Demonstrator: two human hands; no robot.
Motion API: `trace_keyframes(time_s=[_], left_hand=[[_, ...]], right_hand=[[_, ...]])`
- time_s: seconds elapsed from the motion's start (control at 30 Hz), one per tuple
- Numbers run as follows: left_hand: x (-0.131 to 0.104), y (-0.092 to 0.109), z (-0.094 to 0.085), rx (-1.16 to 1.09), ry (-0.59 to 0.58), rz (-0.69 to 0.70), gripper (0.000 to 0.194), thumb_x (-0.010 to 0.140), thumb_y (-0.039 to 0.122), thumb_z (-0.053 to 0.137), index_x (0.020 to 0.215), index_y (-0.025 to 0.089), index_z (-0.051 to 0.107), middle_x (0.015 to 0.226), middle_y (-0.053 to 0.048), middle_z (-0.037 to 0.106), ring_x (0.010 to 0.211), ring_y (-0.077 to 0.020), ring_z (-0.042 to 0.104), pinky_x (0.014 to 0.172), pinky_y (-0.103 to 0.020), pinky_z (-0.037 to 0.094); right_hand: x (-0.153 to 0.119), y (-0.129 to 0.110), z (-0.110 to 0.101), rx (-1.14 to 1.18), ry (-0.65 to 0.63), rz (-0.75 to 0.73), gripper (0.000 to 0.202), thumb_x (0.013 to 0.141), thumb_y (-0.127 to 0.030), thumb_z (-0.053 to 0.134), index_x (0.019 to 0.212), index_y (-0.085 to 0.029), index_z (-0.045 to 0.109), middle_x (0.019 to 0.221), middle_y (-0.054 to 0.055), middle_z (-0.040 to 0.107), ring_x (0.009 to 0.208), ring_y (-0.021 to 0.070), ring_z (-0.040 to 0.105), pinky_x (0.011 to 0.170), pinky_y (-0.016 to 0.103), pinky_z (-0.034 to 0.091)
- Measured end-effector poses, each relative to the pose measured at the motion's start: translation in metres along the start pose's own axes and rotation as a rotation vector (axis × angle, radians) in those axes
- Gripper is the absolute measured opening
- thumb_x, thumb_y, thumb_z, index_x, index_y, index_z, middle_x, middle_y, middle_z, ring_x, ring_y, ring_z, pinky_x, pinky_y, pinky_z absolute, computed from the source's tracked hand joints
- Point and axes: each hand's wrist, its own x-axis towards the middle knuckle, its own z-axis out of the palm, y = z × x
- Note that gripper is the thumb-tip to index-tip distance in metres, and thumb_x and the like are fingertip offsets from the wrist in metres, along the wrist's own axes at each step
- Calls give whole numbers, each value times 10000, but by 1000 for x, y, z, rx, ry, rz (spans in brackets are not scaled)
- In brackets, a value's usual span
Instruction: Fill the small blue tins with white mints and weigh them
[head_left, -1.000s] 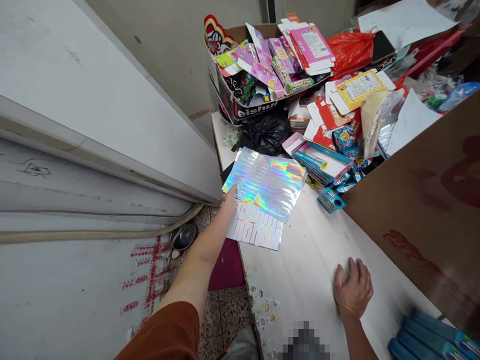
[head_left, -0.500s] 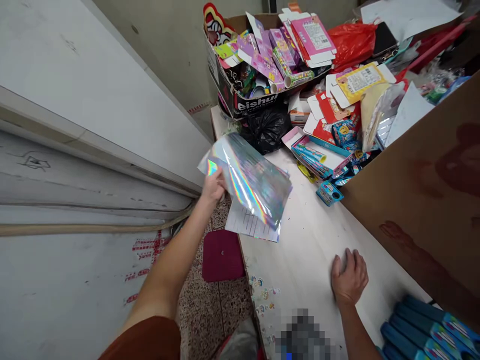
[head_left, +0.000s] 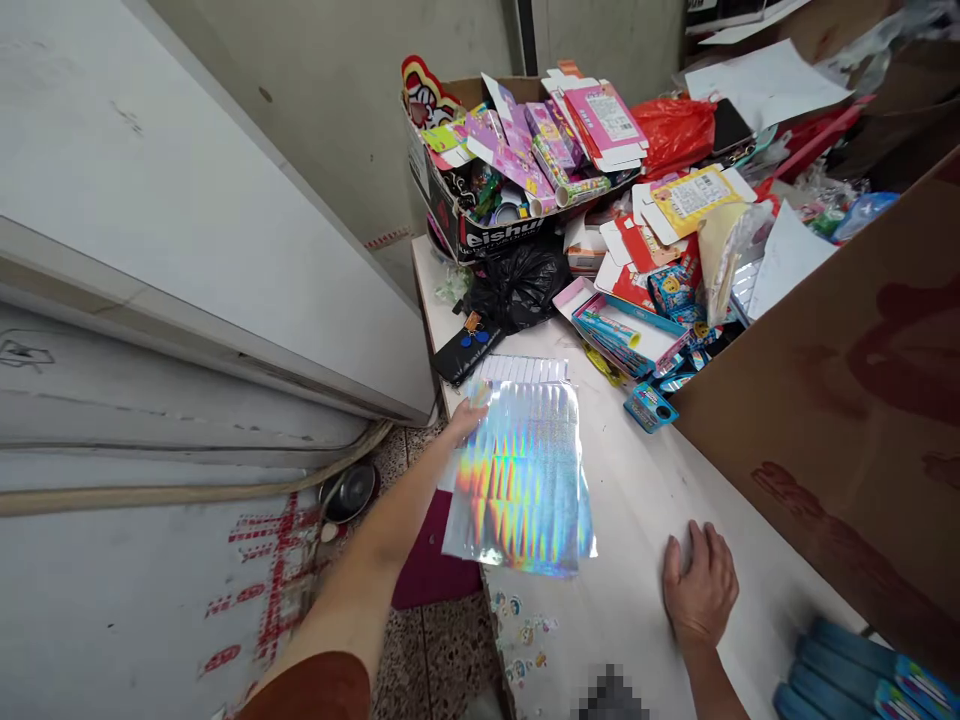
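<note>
My left hand grips the upper left edge of a shiny holographic sheet with rainbow bands. The sheet overhangs the table's left edge. Another silvery sheet's corner shows below its right side, and a white strip-lined sheet sticks out at the top; I cannot tell whether the hand holds these as well. My right hand rests palm down on the white table, fingers apart, holding nothing. Just beyond the sheets lies a flat black case with a blue-and-orange charm.
A carton full of toy boxes stands at the back, with a black plastic bag before it. An open tray of blue packets lies right of that. A large cardboard box borders the right; blue packs sit lower right.
The left hand has brought the holographic sheet nearer and turned its rainbow face up. The black case, hidden before, now shows. My right hand stays on the table.
</note>
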Motion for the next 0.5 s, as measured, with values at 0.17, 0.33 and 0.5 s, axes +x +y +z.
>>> trace_keyframes(time_s=[0.17,0.33,0.5], left_hand=[[5,-4,14,234,268,77,446,686,353,703,1066,207,522,1191,-130,525,1195,-297,464,938,-385,409],[-20,-15,11,532,334,-51,738,534,501,774,1122,217,431,1334,-173,344,1227,-354,397,929,-423,396],[-28,-21,10,618,285,-134,917,436,501,817,1172,158,390,1295,-227,401,1084,-357,539,810,-391,456]], right_hand=[[1,-1,0,2,22,-8,552,888,-479,307,1265,-120,493,1357,177,441,1278,334,353,1017,538,290],[1,-3,-3,4,10,10,571,879,-509,302,1266,-138,497,1352,165,451,1268,335,367,1023,538,287],[1,-4,-4,18,12,16,573,868,-516,309,1281,-160,485,1345,159,456,1256,350,379,1004,555,304]])
